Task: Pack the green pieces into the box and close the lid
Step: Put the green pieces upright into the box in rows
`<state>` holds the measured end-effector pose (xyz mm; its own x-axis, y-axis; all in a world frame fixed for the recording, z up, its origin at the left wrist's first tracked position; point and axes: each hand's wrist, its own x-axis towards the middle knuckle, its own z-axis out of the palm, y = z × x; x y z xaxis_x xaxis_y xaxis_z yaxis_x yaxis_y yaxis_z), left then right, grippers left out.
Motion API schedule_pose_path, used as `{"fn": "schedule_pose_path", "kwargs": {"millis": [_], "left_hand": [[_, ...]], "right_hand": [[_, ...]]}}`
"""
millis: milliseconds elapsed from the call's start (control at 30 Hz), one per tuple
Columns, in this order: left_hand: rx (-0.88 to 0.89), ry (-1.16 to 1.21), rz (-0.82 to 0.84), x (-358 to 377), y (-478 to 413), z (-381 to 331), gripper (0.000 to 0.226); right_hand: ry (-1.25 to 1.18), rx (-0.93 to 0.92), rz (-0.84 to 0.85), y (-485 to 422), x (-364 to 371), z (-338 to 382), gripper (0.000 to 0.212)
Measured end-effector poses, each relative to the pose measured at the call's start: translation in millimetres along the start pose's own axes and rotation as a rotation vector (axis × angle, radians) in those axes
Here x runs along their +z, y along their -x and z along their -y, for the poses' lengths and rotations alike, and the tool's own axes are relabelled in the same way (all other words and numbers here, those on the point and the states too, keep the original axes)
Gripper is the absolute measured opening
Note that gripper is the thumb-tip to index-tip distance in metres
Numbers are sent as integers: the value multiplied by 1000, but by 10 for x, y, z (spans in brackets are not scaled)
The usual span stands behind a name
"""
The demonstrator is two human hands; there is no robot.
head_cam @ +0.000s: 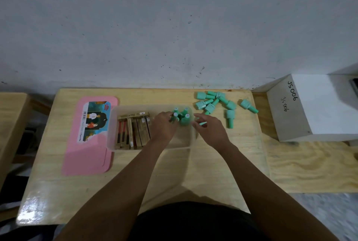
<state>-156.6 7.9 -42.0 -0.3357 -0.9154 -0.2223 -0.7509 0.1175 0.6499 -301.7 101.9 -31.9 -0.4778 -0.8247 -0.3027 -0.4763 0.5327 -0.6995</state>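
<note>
a pale wooden surface (pixel 193 173) is being shown against a grey-white wall (pixel 155 27) that is speckled with dark marks. a second wooden top (pixel 11 124) is standing to the left, separated by a gap, and a plywood board (pixel 310 163) is adjoining the surface on the right. a white carton (pixel 313 109), hand-marked "js006", is resting on that board near the wall.

a translucent box (pixel 116 124) is sitting open at the middle of the surface. its left half is being occupied by a row of brown sticks (pixel 133 132). four green pieces (pixel 184 118) are standing upright in the far right corner of the box. a pink lid (pixel 87 153) with a printed label is lying flat just beside the box on its left, with its right edge appearing to be tucked under the box.

the left hand (pixel 164 126) is being held inside the box, with its fingers (pixel 173 117) curled around one of the upright pieces. the right hand (pixel 211 128) is being held over the right rim of the box, with its fingers (pixel 197 117) loosely spread; a further green piece (pixel 202 124) is showing under them, but it cannot be told whether it is being pinched.

a loose cluster of green pieces (pixel 211 101) is lying on its sides on the surface beyond the right end of the box, near the wall. two more pieces, one lying near the right edge (pixel 249 105) and one nearer the box (pixel 230 118), are lying apart from the cluster.
</note>
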Motion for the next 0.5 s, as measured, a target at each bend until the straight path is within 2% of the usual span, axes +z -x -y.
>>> {"fn": "schedule_pose_path", "kwargs": {"millis": [233,500], "left_hand": [[-66,86,-52,85,1,-6,19],[-71,137,-58,139,17,45,22]], "right_hand": [[-81,7,-5,12,56,-5,38],[-86,7,-7,15,53,-22,39]]}}
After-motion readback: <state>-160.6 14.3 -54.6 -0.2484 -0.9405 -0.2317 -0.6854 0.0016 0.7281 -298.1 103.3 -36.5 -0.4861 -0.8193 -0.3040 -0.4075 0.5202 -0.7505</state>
